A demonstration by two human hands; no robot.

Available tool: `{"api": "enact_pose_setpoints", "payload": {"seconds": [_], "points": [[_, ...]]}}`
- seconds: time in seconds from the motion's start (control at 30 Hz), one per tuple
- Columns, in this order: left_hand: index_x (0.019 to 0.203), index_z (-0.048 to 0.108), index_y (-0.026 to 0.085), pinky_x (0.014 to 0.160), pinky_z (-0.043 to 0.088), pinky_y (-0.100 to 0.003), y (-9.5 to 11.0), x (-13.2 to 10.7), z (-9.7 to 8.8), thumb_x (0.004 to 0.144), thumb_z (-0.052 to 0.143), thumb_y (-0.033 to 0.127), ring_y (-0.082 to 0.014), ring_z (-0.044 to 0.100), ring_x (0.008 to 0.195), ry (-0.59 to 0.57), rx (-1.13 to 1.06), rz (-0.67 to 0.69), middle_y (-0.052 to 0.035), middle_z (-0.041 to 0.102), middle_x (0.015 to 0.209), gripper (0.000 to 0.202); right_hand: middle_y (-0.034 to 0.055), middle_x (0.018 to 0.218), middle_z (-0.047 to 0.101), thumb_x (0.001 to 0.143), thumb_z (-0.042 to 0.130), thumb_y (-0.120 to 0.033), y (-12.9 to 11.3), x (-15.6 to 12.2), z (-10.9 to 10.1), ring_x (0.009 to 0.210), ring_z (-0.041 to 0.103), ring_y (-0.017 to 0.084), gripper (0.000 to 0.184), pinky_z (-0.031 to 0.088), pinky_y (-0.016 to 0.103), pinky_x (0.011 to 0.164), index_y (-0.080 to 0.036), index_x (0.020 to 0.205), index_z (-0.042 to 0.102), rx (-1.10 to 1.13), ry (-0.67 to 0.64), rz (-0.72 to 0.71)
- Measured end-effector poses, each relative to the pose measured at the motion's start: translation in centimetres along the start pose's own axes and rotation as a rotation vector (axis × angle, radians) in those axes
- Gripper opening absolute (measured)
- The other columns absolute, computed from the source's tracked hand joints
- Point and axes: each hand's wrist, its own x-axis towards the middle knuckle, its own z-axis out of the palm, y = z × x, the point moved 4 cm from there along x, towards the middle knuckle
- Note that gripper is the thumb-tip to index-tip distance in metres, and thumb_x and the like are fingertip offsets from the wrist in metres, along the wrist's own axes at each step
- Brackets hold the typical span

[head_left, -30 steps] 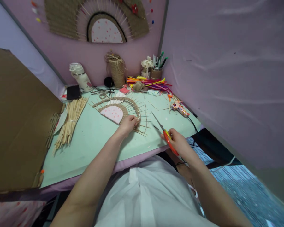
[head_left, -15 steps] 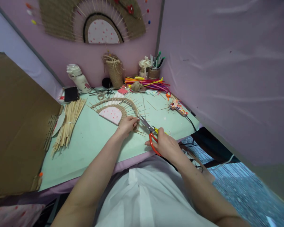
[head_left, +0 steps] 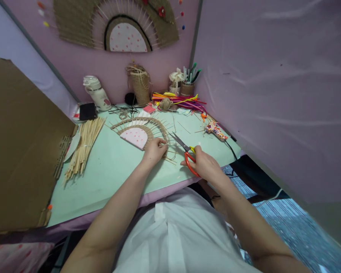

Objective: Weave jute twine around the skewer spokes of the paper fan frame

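A half-round fan [head_left: 135, 136] of thin sticks, with woven twine bands and a pink-dotted white centre, lies on the table. My left hand [head_left: 155, 151] pinches its right end by the outer twine band; the fingertips partly hide what is between them. A thin strand of twine [head_left: 175, 151] loops out just right of those fingers. In my right hand [head_left: 206, 165] is a pair of scissors [head_left: 183, 143] with red and yellow handles. The blades are slightly apart and point up and left, close to the fan's right edge without touching my left hand.
A bundle of thin sticks [head_left: 85, 148] lies at left beside a cardboard panel [head_left: 25, 144]. Behind the fan stand a white bottle [head_left: 98, 94], a twine roll [head_left: 140, 87] and a pen cup [head_left: 187, 89]. Colourful pipe cleaners [head_left: 184, 100] and a patterned glue gun [head_left: 216, 131] lie at right.
My right hand has drawn the scissors slightly right and up, away from the left fingers. My left hand stays at the fan's right end. The whole view has shifted a little.
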Motion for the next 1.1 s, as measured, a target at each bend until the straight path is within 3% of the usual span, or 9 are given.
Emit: {"api": "enact_pose_setpoints", "payload": {"seconds": [0.1,0.23,0.4,0.7,0.87,1.1], "points": [[0.076,0.068,0.018,0.073,0.043,-0.031,0.4,0.1,-0.4,0.075,0.055,0.020,-0.0195,0.060,0.077,0.071,0.185,0.151,-0.0054,0.068,0.077,0.013,0.0098,0.084,0.065,0.076,0.048,-0.071,0.9,0.7,-0.4,0.075,0.063,0.027,0.057,0.028,0.028,0.052,-0.019,0.100,0.041,-0.007,0.045,-0.062],[0.076,0.070,0.019,0.079,0.043,-0.030,0.2,0.7,-0.6,0.077,0.054,0.020,-0.0198,0.060,0.085,0.114,0.183,0.199,-0.0059,0.070,0.084,0.016,0.0104,0.090,0.063,0.075,0.053,-0.066,1.7,2.1,-1.6,0.077,0.060,0.025,0.055,0.030,0.028,0.054,-0.019,0.101,0.043,-0.004,0.155,-0.182],[0.078,0.071,0.018,0.076,0.044,-0.030,-0.5,1.6,-0.3,0.075,0.056,0.020,-0.0190,0.062,0.079,0.129,0.037,0.097,-0.0048,0.071,0.081,0.016,0.0118,0.099,0.062,0.076,0.058,-0.057,1.6,4.6,-1.2,0.086,0.058,0.024,0.051,0.036,0.029,0.066,-0.017,0.106,0.048,0.030,0.158,-0.444],[0.074,0.069,0.017,0.068,0.043,-0.027,-1.7,2.4,-0.4,0.067,0.057,0.015,-0.0171,0.060,0.070,0.064,-0.198,-0.001,-0.0036,0.068,0.073,0.014,0.0098,0.100,0.063,0.068,0.062,-0.064,0.8,7.6,0.0,0.091,0.057,0.025,0.060,0.032,0.033,0.077,-0.018,0.106,0.051,0.047,0.118,-0.594],[0.070,0.067,0.015,0.061,0.040,-0.025,-1.6,1.7,-1.3,0.059,0.057,0.012,-0.0133,0.056,0.061,0.017,-0.459,-0.105,-0.0025,0.067,0.069,0.015,0.0100,0.100,0.063,0.068,0.061,-0.065,-0.4,7.5,-0.2,0.094,0.057,0.026,0.062,0.031,0.033,0.077,-0.018,0.108,0.050,0.054,0.128,-0.652],[0.070,0.067,0.015,0.054,0.034,-0.022,-1.1,-0.1,-2.6,0.057,0.057,0.009,-0.0099,0.049,0.054,-0.009,-0.520,-0.149,-0.0016,0.063,0.063,0.018,0.0110,0.104,0.063,0.074,0.058,-0.059,-2.0,6.2,-0.5,0.097,0.056,0.026,0.056,0.031,0.034,0.081,-0.018,0.111,0.048,0.064,0.154,-0.705]]}}
